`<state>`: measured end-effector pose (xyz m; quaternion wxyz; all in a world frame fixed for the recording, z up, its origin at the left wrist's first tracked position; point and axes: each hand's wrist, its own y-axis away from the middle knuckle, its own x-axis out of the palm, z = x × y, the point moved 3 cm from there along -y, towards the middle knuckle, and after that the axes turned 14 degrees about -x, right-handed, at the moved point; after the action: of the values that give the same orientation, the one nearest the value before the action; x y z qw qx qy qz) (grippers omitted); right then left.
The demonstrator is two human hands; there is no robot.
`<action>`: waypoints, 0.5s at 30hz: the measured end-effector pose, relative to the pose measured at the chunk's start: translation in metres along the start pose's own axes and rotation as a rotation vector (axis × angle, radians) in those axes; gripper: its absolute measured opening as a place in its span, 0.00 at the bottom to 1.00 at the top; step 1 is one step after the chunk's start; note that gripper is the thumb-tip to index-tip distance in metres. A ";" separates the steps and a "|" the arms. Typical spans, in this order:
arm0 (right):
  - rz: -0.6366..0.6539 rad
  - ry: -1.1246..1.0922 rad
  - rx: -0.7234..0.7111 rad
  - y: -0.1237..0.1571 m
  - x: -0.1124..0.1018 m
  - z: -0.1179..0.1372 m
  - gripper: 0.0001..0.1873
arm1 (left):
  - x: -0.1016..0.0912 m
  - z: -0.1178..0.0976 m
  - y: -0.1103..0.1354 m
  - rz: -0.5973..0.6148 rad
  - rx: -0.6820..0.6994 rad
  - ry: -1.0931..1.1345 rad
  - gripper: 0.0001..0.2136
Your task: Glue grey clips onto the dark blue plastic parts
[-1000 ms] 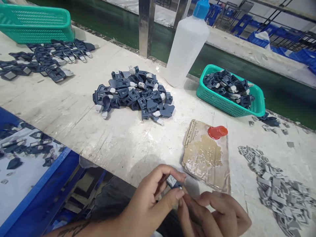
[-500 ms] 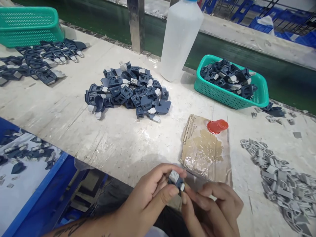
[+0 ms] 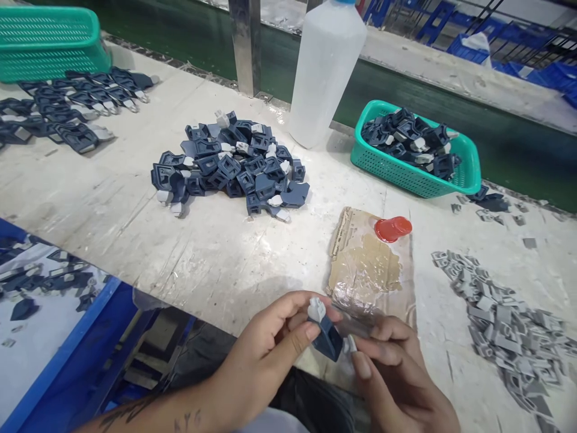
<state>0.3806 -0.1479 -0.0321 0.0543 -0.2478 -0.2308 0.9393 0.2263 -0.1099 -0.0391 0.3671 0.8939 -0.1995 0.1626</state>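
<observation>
My left hand (image 3: pixel 265 355) pinches a small dark blue plastic part (image 3: pixel 328 340) with a light grey clip (image 3: pixel 316 310) on its top, at the table's near edge. My right hand (image 3: pixel 396 379) is close beside it, fingers curled, touching a small light piece (image 3: pixel 349 344) at the part's right side. Just beyond the hands lies a piece of cardboard under clear film (image 3: pixel 372 270), smeared with yellowish glue, with a red cap (image 3: pixel 393 228) on its far corner.
A heap of blue parts (image 3: pixel 232 168) lies mid-table. Behind it stands a tall white bottle (image 3: pixel 327 69). A teal basket (image 3: pixel 415 177) holds more blue parts. Grey clips (image 3: pixel 500 319) are spread at right. Rows of blue parts (image 3: pixel 67 108) and another teal basket (image 3: pixel 49 42) sit far left.
The blue part has turned in my left hand, so the grey clip now points up. My right hand has shifted slightly right and lower. The view dropped a little.
</observation>
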 end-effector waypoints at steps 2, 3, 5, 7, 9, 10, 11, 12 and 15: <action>-0.001 0.033 -0.010 0.000 0.002 0.002 0.07 | 0.000 0.000 0.000 0.007 0.009 -0.003 0.08; -0.009 0.073 -0.031 -0.001 0.003 0.003 0.07 | 0.000 0.001 0.000 0.009 0.010 -0.003 0.08; -0.033 0.182 -0.088 -0.001 0.006 0.008 0.07 | 0.000 0.001 0.000 0.012 0.010 -0.011 0.09; -0.059 0.317 -0.155 -0.003 0.009 0.014 0.07 | -0.001 0.001 0.001 0.007 0.011 -0.025 0.09; -0.058 0.444 -0.219 -0.004 0.009 0.018 0.06 | 0.000 0.000 0.002 0.008 0.017 -0.044 0.09; -0.037 0.496 -0.254 -0.005 0.009 0.019 0.06 | 0.000 -0.001 0.003 0.011 0.018 -0.048 0.09; -0.002 0.536 -0.305 -0.006 0.010 0.020 0.07 | 0.000 -0.001 0.003 0.014 0.017 -0.051 0.10; 0.035 0.562 -0.354 -0.006 0.010 0.022 0.07 | 0.001 -0.002 0.004 0.019 0.021 -0.054 0.10; 0.080 0.630 -0.416 -0.006 0.011 0.026 0.08 | 0.001 -0.002 0.004 0.016 0.054 -0.090 0.10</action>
<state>0.3581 -0.1510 -0.0140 0.0343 -0.5392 -0.3787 0.7515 0.2249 -0.1110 -0.0346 0.3323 0.9081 -0.2186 0.1307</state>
